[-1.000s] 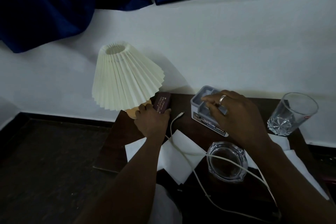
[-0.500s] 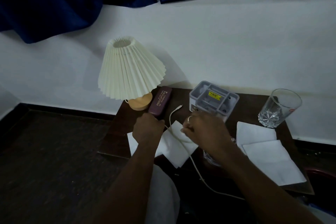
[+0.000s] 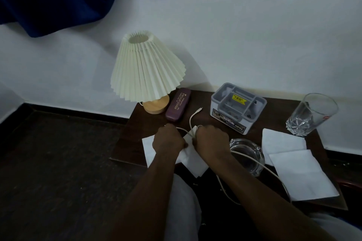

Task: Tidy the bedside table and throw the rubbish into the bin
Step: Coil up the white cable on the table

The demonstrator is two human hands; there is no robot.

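Observation:
On the dark wooden bedside table (image 3: 141, 123) my left hand (image 3: 167, 141) and my right hand (image 3: 210, 141) sit side by side, both closed on a white charging cable (image 3: 193, 118). The cable's plug end lies beyond my hands; its other end trails over a glass ashtray (image 3: 247, 154) and off the front edge. White paper napkins (image 3: 193, 157) lie under my hands. Two more white napkins (image 3: 293, 164) lie at the right. A maroon spectacle case (image 3: 178, 104) rests beside the lamp.
A pleated cream lamp (image 3: 146, 70) stands at the table's back left. A grey plastic organiser box (image 3: 238, 106) sits at the back middle, a drinking glass (image 3: 311, 113) at the back right. White wall behind, dark floor to the left.
My left hand let go of the spectacle case and my right hand left the organiser box. Both came together at the front and closed on the cable.

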